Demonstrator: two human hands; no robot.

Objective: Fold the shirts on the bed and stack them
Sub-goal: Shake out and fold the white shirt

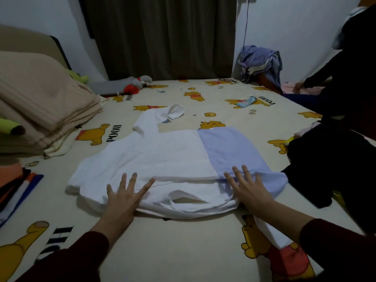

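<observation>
A white shirt with a pale lilac panel [173, 155] lies spread flat in the middle of the bed [183, 245], neck opening toward me. My left hand [126, 194] presses on its near white edge with fingers spread and straight. My right hand [247, 190] lies flat on the lilac part at the near right, fingers spread. One white sleeve sticks out toward the far left, and another runs under my right forearm. A stack of folded dark, orange and blue clothes [14, 188] sits at the left edge.
Folded beige blankets [40, 110] are piled at the left. A grey and red plush toy [136, 84] lies at the far side. Another person in dark clothes [345, 110] sits on the right edge. A heap of clothes [261, 62] rests by the far wall.
</observation>
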